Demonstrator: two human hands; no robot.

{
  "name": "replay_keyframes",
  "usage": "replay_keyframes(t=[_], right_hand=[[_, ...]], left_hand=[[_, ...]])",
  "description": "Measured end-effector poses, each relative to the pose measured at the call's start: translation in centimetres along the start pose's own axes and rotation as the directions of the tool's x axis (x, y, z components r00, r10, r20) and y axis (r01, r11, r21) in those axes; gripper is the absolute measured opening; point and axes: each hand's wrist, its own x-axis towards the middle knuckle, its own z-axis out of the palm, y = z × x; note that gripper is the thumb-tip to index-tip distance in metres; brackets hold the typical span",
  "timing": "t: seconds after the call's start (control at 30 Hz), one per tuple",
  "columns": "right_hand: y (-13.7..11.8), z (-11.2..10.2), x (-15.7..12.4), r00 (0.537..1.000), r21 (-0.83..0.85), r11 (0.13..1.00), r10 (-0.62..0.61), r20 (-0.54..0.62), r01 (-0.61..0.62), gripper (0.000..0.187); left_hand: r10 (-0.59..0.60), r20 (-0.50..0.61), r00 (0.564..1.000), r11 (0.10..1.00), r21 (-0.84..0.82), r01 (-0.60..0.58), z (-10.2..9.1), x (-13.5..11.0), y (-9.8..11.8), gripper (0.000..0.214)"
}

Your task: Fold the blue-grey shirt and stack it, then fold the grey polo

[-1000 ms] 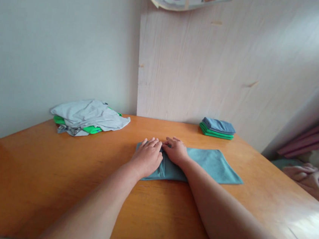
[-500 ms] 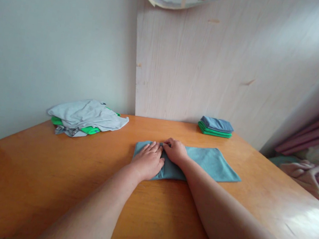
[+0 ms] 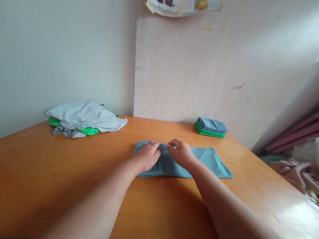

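A blue-green piece of folded fabric, likely a garment (image 3: 177,170), lies flat as a long strip on the table in front of me. A crease runs across its left part, and its right end flares to a slanted edge. On the left part rests my left hand (image 3: 147,157), open, its fingers stretched out and pressing the cloth. Just right of that, over the crease, is my right hand (image 3: 182,153), with fingers curled and thumb and forefinger close together near the far edge. Whether cloth is between those fingertips cannot be made out.
A loose heap of grey and green clothes (image 3: 87,115) lies at the back left of the wooden table (image 3: 150,209). At the back right sits a neat stack of folded green and blue cloths (image 3: 211,128). Pinkish fabric (image 3: 299,174) lies beyond the right edge.
My right hand has lifted slightly and moved a little right, away from the left hand. The left hand stays on the cloth with its fingers closer together. The view has shifted slightly.
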Motion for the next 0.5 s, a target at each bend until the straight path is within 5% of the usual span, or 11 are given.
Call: replay_keyframes(t=[0.23,0.5], right_hand=[[-1.1,-0.8,-4.9,0.971,0.127,0.967,-0.231,0.063,0.221,0.022],[-1.8,0.5,-6.1,0.942,0.111,0.945,-0.319,0.1,0.308,0.017]], left_hand=[[-0.185,-0.265,0.946,0.967,-0.22,0.128,-1.7,0.5,-0.9,0.036],[-0.083,-0.22,0.972,0.997,-0.02,0.08,-1.1,0.2,-1.9,0.024]])
